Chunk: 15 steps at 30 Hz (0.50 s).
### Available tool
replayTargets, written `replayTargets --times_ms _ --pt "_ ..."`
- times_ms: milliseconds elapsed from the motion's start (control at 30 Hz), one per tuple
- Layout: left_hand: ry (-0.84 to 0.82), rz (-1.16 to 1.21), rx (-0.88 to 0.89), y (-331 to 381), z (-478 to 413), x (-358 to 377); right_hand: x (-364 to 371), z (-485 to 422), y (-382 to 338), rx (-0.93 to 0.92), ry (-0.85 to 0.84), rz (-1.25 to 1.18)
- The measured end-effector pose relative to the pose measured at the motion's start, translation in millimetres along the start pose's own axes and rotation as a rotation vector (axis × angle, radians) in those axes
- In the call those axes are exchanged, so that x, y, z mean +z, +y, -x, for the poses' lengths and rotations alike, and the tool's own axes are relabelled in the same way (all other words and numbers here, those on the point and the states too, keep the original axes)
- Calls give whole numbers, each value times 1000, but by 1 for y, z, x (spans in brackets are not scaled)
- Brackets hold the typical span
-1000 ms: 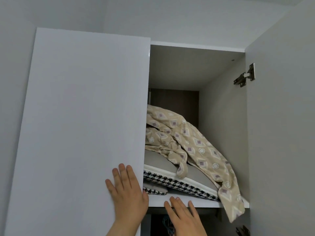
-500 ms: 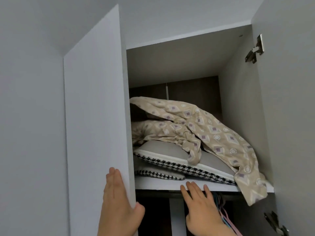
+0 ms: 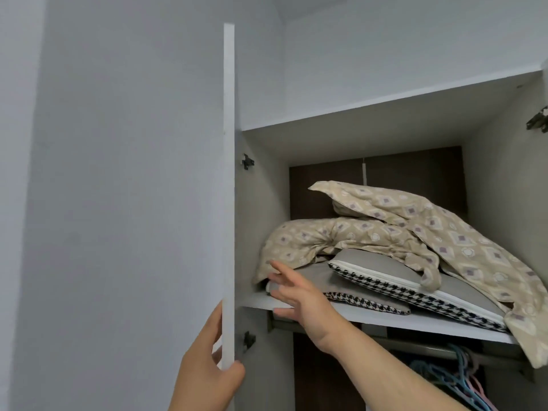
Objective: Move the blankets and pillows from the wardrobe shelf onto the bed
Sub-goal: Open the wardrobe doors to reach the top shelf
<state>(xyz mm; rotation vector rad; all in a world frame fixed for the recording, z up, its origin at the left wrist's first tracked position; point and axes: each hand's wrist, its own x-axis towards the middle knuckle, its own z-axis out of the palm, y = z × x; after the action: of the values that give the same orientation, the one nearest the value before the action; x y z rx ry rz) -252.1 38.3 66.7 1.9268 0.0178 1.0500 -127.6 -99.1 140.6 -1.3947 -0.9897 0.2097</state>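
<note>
**Reaching for the bedding**

I hold the door [image 3: 229, 188] edge in my left hand [image 3: 207, 372] at lower centre; my right hand [image 3: 299, 295], fingers spread and empty, reaches the shelf [image 3: 415, 323]. Blanket [image 3: 415, 229] drapes the pillows [image 3: 400, 287] centre right. Next, I judge, grip the lowest pillow; hangers [image 3: 450, 378] dangle below.

Two bare hands w/ forearms in view, no robot parts. Left hand [image 3: 207, 372]: no glove, no ring or watch visible, wrist cut off by frame bottom. Right hand [image 3: 299, 298]: also ungloved, fingers [image 3: 280, 272] plain, no jewellery seen; forearm bare to frame edge, no sleeve or cuff showing. Nails short, unpainted as far as visible.
</note>
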Motion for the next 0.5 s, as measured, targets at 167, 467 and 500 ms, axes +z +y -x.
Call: replayTargets --times_ms 167,467,500 --pt "-2 76 -61 -3 3 -57 85 -23 -18 47 -125 -211" --pt "85 103 -157 -22 5 -109 165 -35 -23 68 -102 -180" --pt "108 107 -168 -22 5 -113 170 -36 -23 75 -97 -175"
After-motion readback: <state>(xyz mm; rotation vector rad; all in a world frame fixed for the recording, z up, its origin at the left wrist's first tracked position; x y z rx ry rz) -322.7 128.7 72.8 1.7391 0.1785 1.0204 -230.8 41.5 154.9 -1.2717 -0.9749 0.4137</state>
